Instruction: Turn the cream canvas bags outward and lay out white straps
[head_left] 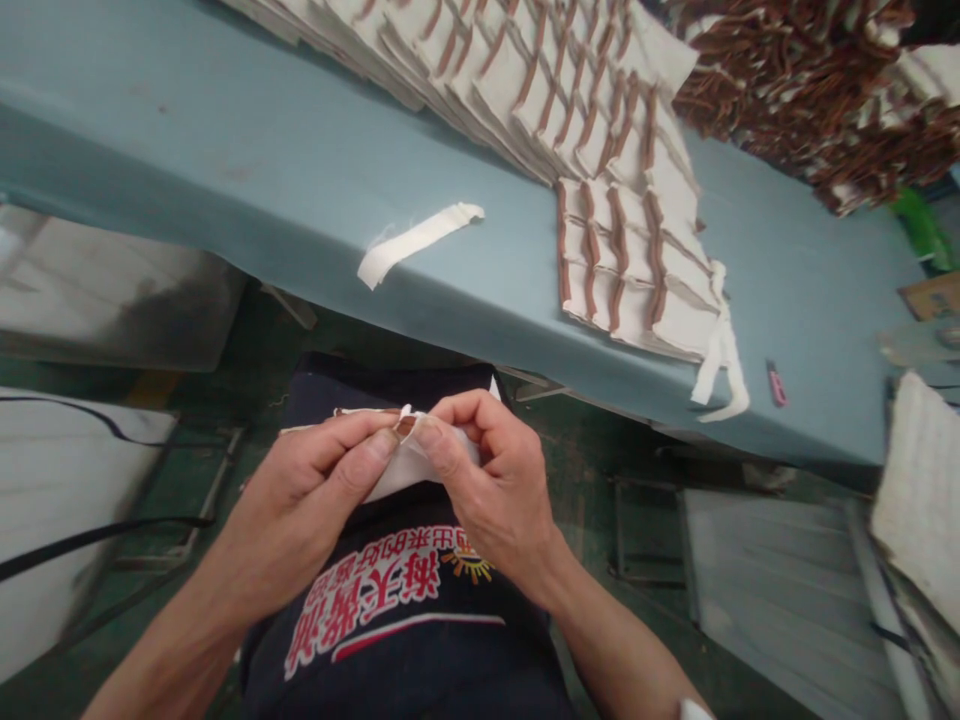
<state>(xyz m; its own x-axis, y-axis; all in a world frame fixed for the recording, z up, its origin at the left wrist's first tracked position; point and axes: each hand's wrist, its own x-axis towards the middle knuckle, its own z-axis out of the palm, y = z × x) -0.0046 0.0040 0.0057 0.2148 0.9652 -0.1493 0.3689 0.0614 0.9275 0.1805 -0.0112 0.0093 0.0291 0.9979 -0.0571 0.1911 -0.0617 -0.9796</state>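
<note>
Both hands are off the worktop, over the lap, in front of the near edge of the blue-grey cloth-covered worktop (225,150). I see the small white fabric piece with brown trim (403,465) held between them, above the dark apron with red and white print (390,600) and touching nothing on the table.

The left hand (315,480) has thumb and forefinger clamped on the left part of the piece. The right hand (491,475) is pinched shut on the right part, other fingers curled under. The thumb tips almost meet at the brown corner, top middle of the piece.

My read: this is fine fingertip work at that trimmed corner. To do it well I'd say pinch close to the corner, one hand anchoring and the other working, with the cloth taut and low tension so the trim doesn't tear or pucker. Hands close to the body steady it. The underside of the piece is hidden, so I can't tell its state.

Elsewhere:
- A loose flat white fabric strip (416,240) lies near the near edge, mid-worktop.
- Overlapping rows of white pieces with brown trim (630,270) run from the far edge to the near edge on the right.
- A small pink tool (776,383) sits just beside them at the near edge.
- A heap of brown-trimmed pieces (787,90) fills the far right corner.
</note>
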